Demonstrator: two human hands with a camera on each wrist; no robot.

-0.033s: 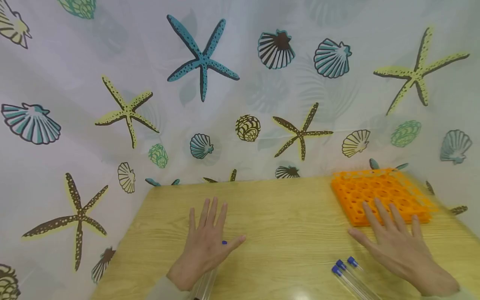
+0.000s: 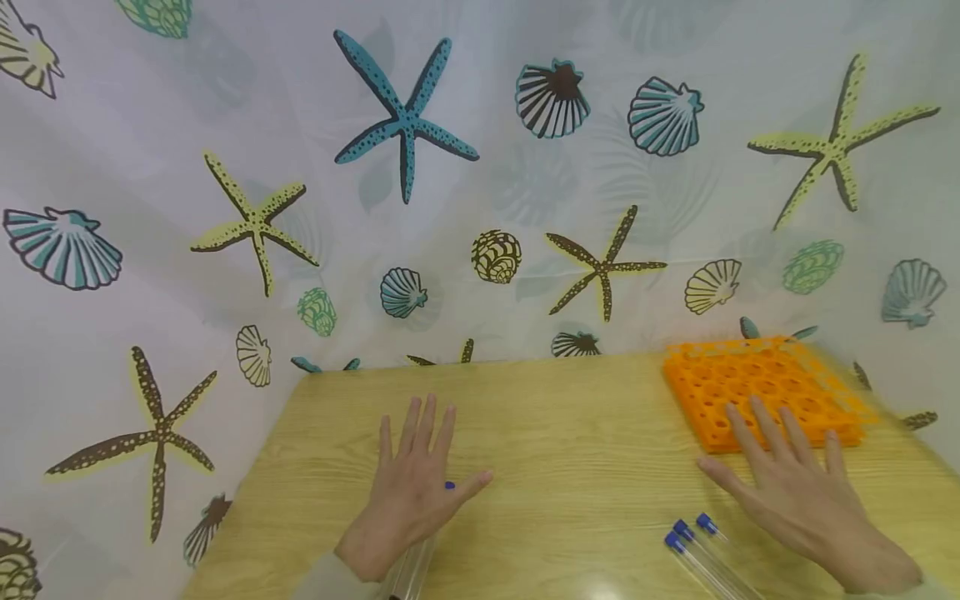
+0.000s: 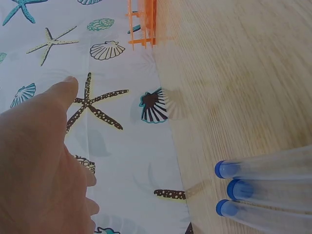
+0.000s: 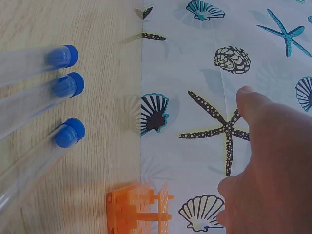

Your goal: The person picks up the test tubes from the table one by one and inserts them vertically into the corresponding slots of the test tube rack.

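Note:
My left hand (image 2: 412, 492) is held over the left part of the table, palm down, fingers spread and straight. Several clear test tubes (image 2: 411, 571) lie partly hidden beneath it; three with blue caps (image 3: 234, 190) show in the left wrist view. My right hand (image 2: 802, 500) hovers likewise on the right, fingers spread, holding nothing. Its fingertips overlap the near edge of an orange tube rack (image 2: 750, 379) in the head view; the right wrist view shows the rack (image 4: 129, 212) apart from the hand. Left of this hand lie three more blue-capped test tubes (image 2: 708, 562).
A light wood-grain table (image 2: 555, 442) spans the front. Behind it and along both sides hangs a white cloth (image 2: 480, 192) printed with starfish and shells. The rack stands at the table's back right, close to the cloth.

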